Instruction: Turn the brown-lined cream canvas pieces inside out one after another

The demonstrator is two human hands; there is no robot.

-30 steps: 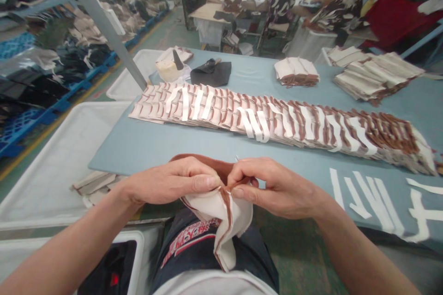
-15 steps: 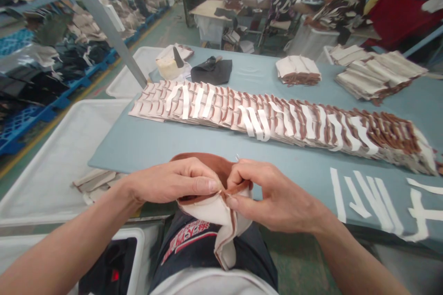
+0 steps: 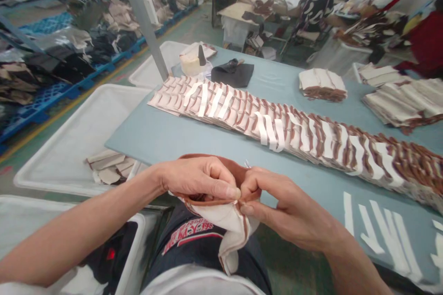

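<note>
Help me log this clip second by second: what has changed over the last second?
Little. The left hand and right hand keep pinching the brown-trimmed cream fabric piece at its edge; nothing was taken up or let go. The head turned slightly left, so the scene sits further right. The overlapped row of pieces and white strips on the blue table stayed put.

Just beyond the grip (image 3: 238, 193), on the pale blue desk (image 3: 166, 136): long overlapping row of cream-and-brown cut pieces (image 3: 311, 133), some topped with white strips. Right of the grip, loose white strips (image 3: 348, 214). Farther off, flat black cloth (image 3: 232, 75) and small cream stack (image 3: 322, 84). Left, shallow white plastic tray (image 3: 69, 147) with cream scraps (image 3: 109, 168).
</note>
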